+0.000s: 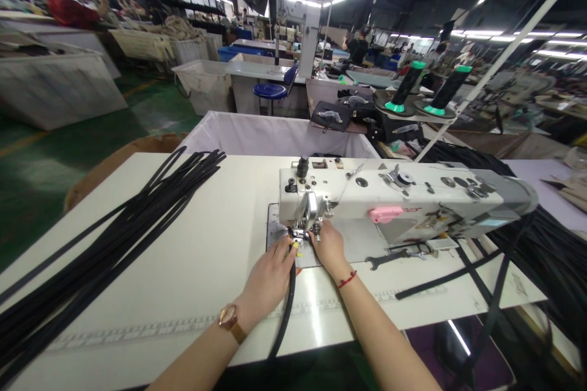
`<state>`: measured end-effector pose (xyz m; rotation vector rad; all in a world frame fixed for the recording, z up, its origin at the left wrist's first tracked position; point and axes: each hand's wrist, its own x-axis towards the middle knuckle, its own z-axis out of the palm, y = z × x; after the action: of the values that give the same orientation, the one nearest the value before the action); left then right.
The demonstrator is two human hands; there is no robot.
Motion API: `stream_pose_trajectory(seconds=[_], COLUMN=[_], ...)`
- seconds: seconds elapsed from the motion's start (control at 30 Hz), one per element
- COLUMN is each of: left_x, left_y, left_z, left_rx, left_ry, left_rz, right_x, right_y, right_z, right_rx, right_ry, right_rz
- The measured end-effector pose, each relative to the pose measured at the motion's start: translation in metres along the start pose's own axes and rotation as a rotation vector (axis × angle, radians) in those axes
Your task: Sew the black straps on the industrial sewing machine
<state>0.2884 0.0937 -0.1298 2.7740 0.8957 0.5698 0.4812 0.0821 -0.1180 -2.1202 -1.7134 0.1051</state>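
Observation:
My left hand [270, 275], with a watch at the wrist, is closed on a narrow black strap [287, 311] just in front of the presser foot [300, 234]. From my fingers the strap hangs down over the table's front edge. My right hand [329, 247] is at the right side of the presser foot, its fingers bent in close to the needle area. The fingertips are partly hidden by the sewing machine [348, 195], and what they pinch cannot be made out. Something small and yellow shows at my left thumb.
A bundle of black straps [123, 244] lies on the left of the white table [220, 226]. Right of my hands are a wrench [389, 258] and more black straps [458, 275]. Behind the machine stand a fabric-lined bin [275, 134] and thread cones [406, 87]. People work farther back.

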Motion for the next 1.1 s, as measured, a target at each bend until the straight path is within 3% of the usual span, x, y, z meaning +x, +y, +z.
stream_pose_trajectory(seconds=[1.1], left_x=[-0.0027], left_y=[0.0001], left_z=[0.0024], left_rx=[0.018], left_ry=[-0.001], left_rz=[0.029], right_x=[0.002], right_y=[0.0017], right_z=[0.0012], right_rx=[0.036], right_ry=[0.036], right_rz=[-0.017])
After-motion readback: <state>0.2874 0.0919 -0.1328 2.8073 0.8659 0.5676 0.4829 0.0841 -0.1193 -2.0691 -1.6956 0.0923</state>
